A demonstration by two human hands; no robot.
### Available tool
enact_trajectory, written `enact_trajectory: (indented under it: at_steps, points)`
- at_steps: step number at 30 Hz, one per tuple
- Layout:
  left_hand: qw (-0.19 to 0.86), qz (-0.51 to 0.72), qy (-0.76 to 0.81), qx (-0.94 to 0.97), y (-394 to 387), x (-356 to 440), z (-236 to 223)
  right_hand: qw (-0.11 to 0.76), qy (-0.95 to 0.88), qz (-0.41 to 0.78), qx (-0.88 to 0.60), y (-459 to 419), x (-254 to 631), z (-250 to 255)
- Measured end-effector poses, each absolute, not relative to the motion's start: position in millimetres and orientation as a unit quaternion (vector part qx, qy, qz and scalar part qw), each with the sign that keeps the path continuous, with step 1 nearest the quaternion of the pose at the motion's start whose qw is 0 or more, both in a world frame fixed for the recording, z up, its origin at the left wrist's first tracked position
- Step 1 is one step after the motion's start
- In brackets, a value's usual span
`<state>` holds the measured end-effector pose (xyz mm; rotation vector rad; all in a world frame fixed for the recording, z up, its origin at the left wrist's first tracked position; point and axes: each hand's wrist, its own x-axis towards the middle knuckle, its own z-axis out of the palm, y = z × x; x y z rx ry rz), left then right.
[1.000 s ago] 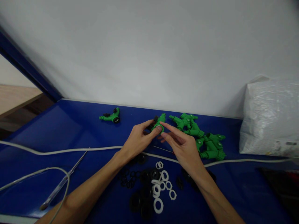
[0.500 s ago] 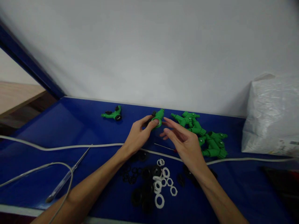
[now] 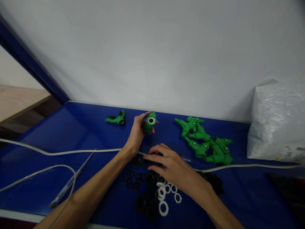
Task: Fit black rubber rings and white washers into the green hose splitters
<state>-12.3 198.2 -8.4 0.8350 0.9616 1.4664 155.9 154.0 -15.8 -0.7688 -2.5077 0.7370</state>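
My left hand (image 3: 137, 133) is closed round a green plastic hose fitting (image 3: 149, 122), held just above the blue table (image 3: 71, 127). The fitting's open end faces me and shows a white ring inside. My right hand (image 3: 170, 165) is palm down over the scattered black rubber rings (image 3: 140, 178), fingers curled onto them near the table's middle. White washers (image 3: 164, 197) lie just nearer to me than that hand. Whether the right fingers grip a ring is hidden.
A heap of green fittings (image 3: 207, 143) lies to the right, one more green fitting (image 3: 116, 118) at the back left. A white cable (image 3: 71, 152) crosses the table. A thin metal tool (image 3: 71, 181) lies front left. A clear plastic bag (image 3: 276, 124) stands at the right against the wall.
My right hand left the fitting and dropped toward me onto the black rings. My left hand moved the fitting a little left and turned its open end to face me.
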Motion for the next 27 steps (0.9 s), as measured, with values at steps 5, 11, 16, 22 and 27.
enact_trajectory:
  at_steps: [5, 11, 16, 22, 27]
  points:
    - [0.611, 0.629, 0.389, 0.283, 198, -10, -4, 0.220, -0.908, 0.255, -0.247, 156, 156, -16]
    - [0.657, 0.607, 0.376, 0.240, 198, -13, 0, 0.277, -0.883, 0.285, -0.249, 156, 156, -8]
    - [0.684, 0.570, 0.375, 0.257, 195, -14, 0, 0.454, -0.795, 0.220, -0.336, 167, 166, 0]
    - [0.694, 0.513, 0.374, 0.338, 193, -12, -9, 0.493, -0.753, 0.201, -0.387, 171, 168, -1]
    - [0.690, 0.476, 0.383, 0.387, 194, -11, -17, 0.483, -0.775, 0.140, -0.382, 171, 165, 0]
